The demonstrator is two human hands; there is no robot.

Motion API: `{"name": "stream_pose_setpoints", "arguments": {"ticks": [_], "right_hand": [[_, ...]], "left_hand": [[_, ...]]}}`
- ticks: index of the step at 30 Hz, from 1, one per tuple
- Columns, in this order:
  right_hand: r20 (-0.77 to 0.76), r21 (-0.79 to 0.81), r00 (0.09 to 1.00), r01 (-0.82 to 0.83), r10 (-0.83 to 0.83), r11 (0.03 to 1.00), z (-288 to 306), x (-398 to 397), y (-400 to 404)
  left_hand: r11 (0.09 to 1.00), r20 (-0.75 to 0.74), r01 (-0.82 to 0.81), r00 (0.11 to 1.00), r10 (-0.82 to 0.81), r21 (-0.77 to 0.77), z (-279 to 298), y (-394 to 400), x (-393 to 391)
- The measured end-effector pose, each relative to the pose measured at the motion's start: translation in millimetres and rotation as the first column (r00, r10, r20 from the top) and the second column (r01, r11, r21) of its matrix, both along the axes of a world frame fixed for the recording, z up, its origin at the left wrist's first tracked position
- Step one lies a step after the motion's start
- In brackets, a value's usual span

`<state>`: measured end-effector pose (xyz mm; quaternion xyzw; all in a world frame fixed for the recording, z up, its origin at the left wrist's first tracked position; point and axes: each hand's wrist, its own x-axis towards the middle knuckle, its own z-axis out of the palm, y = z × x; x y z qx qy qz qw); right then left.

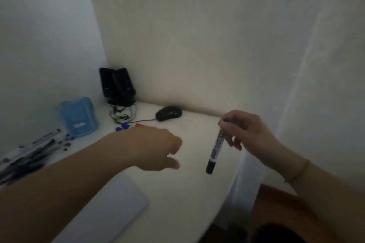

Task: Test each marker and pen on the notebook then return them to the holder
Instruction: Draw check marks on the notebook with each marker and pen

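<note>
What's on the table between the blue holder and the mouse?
In the head view, a tangle of cables lies between the holder and the mouse, with blue and red caps just in front of it.

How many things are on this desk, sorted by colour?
Counting the marker in the right hand; the blurry pen pile at the left edge can't be counted.
Black: 3, the marker, mouse, speakers
Blue: 3, the holder and 2 caps
Red: 1, a cap
White: 1, the notebook
Total: 8
</note>
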<state>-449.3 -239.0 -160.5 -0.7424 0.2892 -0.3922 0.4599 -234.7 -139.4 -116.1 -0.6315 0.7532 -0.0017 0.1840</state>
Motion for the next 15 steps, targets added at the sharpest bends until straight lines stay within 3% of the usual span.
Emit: {"name": "stream_pose_setpoints", "arguments": {"ticks": [3,5,10,15], "right_hand": [[-0.083,-0.101,0.978,0.184,-0.192,0.978,2.2,-73.1,2.2],[-0.204,-0.189,0.931,0.265,-0.302,0.946,-8.7,-113.3,4.2],[-0.396,-0.284,0.774,0.409,-0.495,0.867,-67.5,-181.3,4.1],[-0.451,-0.223,0.734,0.459,-0.508,0.86,-101.1,-208.0,-3.9]], "left_hand": [[0.88,-0.205,0.346,0.883,-0.422,-0.325,-17.4,-21.0,-61.0],[0.781,-0.216,0.467,0.784,-0.582,-0.414,-36.6,-31.7,-91.7],[0.713,-0.252,0.547,0.687,-0.682,-0.438,-77.7,-52.7,-129.6],[0.712,-0.239,0.541,0.695,-0.678,-0.447,-88.6,-64.9,-131.7]]}}
